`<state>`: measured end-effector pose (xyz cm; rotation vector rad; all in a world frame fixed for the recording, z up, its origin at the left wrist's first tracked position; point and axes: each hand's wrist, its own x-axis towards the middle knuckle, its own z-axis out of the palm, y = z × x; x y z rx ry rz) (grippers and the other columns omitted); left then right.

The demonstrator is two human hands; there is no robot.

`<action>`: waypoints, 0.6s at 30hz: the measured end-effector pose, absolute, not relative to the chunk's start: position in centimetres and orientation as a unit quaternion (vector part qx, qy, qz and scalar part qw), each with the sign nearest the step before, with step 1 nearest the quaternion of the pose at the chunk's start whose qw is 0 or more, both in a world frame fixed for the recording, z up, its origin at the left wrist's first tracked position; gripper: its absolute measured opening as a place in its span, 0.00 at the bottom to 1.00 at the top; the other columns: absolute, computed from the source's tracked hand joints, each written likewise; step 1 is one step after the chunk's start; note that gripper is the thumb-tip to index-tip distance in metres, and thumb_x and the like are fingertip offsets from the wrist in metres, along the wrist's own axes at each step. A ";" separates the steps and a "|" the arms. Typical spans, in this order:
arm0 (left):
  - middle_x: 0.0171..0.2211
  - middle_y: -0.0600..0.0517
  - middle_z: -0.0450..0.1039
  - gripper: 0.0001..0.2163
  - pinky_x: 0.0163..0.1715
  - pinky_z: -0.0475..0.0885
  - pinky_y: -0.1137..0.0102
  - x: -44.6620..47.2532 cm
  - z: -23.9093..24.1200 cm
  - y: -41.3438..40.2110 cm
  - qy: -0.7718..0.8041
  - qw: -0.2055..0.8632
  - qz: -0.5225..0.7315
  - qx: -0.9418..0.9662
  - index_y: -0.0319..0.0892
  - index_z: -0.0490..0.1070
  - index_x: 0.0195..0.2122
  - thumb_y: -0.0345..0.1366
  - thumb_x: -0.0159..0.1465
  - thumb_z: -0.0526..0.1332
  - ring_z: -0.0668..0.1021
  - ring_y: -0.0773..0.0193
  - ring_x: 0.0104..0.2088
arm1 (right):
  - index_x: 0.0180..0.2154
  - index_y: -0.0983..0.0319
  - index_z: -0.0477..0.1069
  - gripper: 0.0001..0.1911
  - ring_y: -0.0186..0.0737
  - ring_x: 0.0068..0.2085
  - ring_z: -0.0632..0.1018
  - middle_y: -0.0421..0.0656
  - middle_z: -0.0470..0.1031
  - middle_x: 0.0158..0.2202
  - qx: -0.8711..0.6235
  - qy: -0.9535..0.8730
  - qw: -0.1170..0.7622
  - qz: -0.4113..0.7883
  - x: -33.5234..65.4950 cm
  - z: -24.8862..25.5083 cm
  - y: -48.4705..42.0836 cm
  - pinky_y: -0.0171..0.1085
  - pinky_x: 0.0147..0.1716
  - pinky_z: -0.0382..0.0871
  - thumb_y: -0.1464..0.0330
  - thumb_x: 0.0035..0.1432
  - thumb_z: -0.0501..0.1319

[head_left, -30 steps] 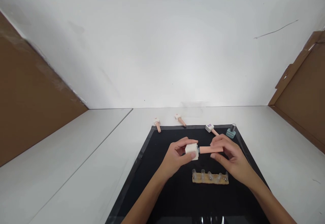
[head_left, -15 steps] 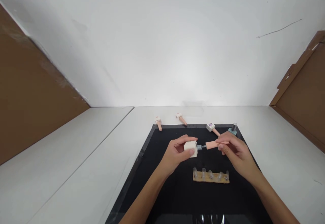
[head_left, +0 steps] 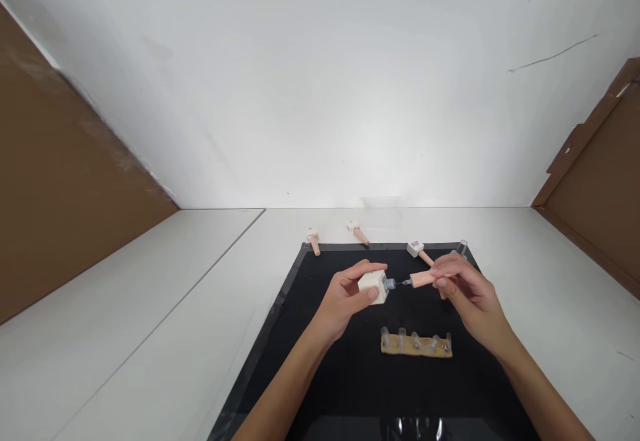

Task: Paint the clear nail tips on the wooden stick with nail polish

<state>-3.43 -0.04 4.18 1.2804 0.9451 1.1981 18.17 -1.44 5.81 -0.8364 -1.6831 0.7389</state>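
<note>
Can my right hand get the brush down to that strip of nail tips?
Probably yes: the right hand holds the brush cap close to the nail tip strip, nothing between.

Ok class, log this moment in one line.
left hand: holds white polish bottle | right hand: holds pink brush cap, brush out | nail-tip strip: on black mat

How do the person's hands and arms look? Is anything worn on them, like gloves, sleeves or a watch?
Both the left hand and the right hand are bare, with no gloves. The forearms are bare too up to the picture's lower edge: no sleeves, watch or bracelet shows. Rings, if any, are too small to tell.
</note>
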 end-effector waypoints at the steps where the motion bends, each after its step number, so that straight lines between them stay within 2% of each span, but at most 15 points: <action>1: 0.27 0.50 0.67 0.23 0.26 0.65 0.71 -3.4 4.2 0.0 0.395 0.547 0.506 0.537 0.42 0.80 0.35 0.53 0.42 0.69 0.69 0.64 0.27 | 0.34 0.56 0.72 0.09 0.36 0.26 0.68 0.43 0.69 0.34 -0.346 -0.704 0.535 0.314 18.2 5.8 -1.5 0.35 0.23 0.66 0.62 0.63 0.56; 14: 0.27 0.51 0.66 0.23 0.26 0.63 0.72 -3.6 4.1 0.0 0.387 0.559 0.507 0.530 0.42 0.80 0.35 0.53 0.42 0.70 0.69 0.64 0.28 | 0.34 0.53 0.73 0.07 0.35 0.26 0.71 0.42 0.71 0.39 -0.315 -0.681 0.562 0.347 18.5 5.5 -1.6 0.37 0.25 0.68 0.63 0.63 0.57; 18: 0.26 0.51 0.65 0.23 0.25 0.64 0.72 -3.7 4.2 0.0 0.391 0.561 0.509 0.524 0.42 0.80 0.34 0.52 0.41 0.71 0.68 0.65 0.28 | 0.30 0.55 0.74 0.08 0.40 0.33 0.73 0.44 0.71 0.37 -0.320 -0.671 0.574 0.343 18.6 5.5 -1.7 0.38 0.27 0.68 0.63 0.62 0.59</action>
